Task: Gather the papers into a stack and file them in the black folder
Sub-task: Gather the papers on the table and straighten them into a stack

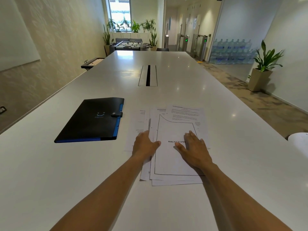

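Much of the loose pile of papers [173,157] is hard to read from where I stand: the sheets overlap unevenly, so only edges and corners of the lower ones show, and their small print is too fine to make out. The one legible word is "BIBLIOGRAPHY" on the top sheet [168,164], and even that is cut short where the right thumb covers its last letter. A white object [299,139] at the far right of the table is cropped by the frame edge, and I cannot tell what it is. The person's arms run off the bottom of the view.

The left hand [145,144] lies flat and spread, palm down, on the left part of the pile, its thumb reaching onto the top sheet; the fingertips are hidden by the back of the hand. The right hand [194,150] is likewise flat with fingers splayed, pressing on the right side of the top sheet. Neither hand grips anything; both simply rest on paper.

The papers sit on the white table [225,117], in front of the person. The black folder [93,120] lies closed just to their left, not touching them, its snap strap [117,114] fastened and blue dividers showing along its edge.
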Tool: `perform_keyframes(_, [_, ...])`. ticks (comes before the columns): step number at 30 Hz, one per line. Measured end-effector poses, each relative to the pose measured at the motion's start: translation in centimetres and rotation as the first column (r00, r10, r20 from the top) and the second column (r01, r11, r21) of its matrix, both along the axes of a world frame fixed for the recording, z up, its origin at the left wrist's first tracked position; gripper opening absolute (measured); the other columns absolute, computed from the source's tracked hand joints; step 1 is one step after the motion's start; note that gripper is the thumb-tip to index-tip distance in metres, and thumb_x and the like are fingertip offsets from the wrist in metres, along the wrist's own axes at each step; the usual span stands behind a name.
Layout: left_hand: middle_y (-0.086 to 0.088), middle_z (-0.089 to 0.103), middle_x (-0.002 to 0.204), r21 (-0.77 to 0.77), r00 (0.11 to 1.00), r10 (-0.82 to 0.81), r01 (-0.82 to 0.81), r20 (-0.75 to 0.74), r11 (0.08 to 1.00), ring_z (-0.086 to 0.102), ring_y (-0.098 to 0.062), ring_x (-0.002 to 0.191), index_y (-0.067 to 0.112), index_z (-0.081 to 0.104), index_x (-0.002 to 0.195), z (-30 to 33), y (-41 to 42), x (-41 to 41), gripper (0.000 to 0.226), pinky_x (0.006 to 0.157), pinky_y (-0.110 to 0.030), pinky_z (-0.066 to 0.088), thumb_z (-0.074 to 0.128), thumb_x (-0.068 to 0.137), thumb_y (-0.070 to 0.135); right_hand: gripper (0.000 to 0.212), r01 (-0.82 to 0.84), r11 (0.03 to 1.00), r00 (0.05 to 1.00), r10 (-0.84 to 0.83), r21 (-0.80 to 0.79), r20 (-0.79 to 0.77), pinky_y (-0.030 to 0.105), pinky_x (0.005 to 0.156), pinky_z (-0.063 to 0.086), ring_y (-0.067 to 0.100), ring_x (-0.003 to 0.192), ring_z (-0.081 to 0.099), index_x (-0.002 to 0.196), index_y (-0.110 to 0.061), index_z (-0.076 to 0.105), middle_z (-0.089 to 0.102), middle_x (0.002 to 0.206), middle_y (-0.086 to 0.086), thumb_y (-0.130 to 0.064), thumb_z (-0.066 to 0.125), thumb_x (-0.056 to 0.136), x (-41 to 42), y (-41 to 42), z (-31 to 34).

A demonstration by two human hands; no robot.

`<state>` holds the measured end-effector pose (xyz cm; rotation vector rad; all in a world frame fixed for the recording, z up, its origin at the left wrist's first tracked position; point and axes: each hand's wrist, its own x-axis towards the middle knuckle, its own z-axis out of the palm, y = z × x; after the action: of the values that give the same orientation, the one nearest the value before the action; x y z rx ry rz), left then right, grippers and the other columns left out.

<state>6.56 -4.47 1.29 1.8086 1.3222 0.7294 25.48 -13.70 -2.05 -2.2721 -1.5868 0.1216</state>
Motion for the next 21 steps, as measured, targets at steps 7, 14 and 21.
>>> perform_keyframes(7, [0.002,0.054,0.119,-0.052,0.995,-0.101,0.102,0.015,0.993,0.051,-0.009,0.095,0.014,0.044,0.135,0.4,-0.4,0.5,0.066,0.072,-0.011,0.036,0.076,0.077,0.020,0.099,0.049,0.994,0.973,-0.025,0.097,-0.230,0.042,0.119,0.005,0.017,0.149,0.007,0.152,-0.018,0.018,0.008,0.163,0.001,-0.083,0.022,0.077,-0.8,-0.7,0.6])
perform_keyframes(14, [0.003,0.062,0.119,-0.136,0.902,-0.165,0.237,0.399,0.962,0.060,-0.015,0.107,0.017,0.049,0.131,0.7,0.4,-1.0,0.059,0.091,-0.028,0.050,0.074,0.079,0.008,0.082,0.324,0.902,0.795,-0.096,0.284,-0.599,0.038,0.112,0.029,0.022,0.142,0.030,0.149,-0.017,0.024,0.026,0.157,0.005,-0.057,0.058,0.086,0.0,-0.9,1.3])
perform_keyframes(21, [0.010,0.066,0.109,-0.027,0.847,-0.227,0.273,0.480,0.962,0.065,-0.004,0.096,0.033,0.055,0.114,2.4,1.3,-2.8,0.042,0.077,-0.018,0.053,0.074,0.080,0.021,0.048,0.475,0.847,0.141,0.196,0.240,-0.970,0.044,0.089,0.055,0.031,0.113,0.064,0.131,0.001,0.050,0.064,0.126,0.014,-0.009,0.068,0.087,1.6,-0.7,3.9])
